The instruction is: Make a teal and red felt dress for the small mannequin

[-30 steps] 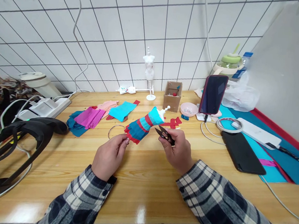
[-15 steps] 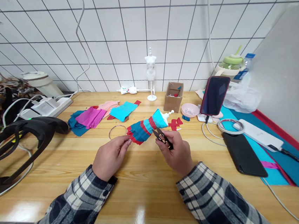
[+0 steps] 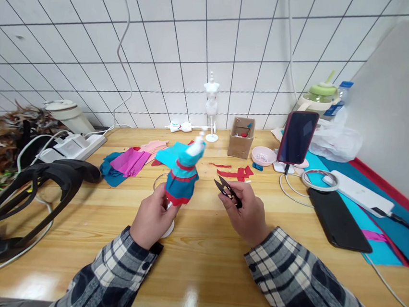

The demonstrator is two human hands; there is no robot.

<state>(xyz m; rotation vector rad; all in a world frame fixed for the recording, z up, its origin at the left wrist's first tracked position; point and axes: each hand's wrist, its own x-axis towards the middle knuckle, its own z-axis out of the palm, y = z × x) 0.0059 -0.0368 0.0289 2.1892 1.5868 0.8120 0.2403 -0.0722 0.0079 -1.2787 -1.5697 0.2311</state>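
My left hand (image 3: 153,218) is closed around the stand of a small white mannequin (image 3: 195,148), which leans a little to the right. It wears a dress (image 3: 182,178) of light blue and teal with red bands and a red hem. Part of its round base shows below my fingers. My right hand (image 3: 245,213) grips black thread snips (image 3: 229,191), their blades apart and pointing up and left, away from the dress. Red crepe-paper-like scraps (image 3: 240,173) lie just beyond the snips.
A second white mannequin (image 3: 212,96) stands at the back, beside a cardboard box (image 3: 241,137) and a pink bowl (image 3: 264,156) of small beads. Coloured sheets (image 3: 131,162) lie at left, near a black headset frame (image 3: 40,205). Phones (image 3: 339,219) and cables are at right.
My left hand has swung the mannequin from tilted sideways to nearly upright. The snips have come away from the dress, and a thin red strip now lies on the table. The view has shifted slightly.
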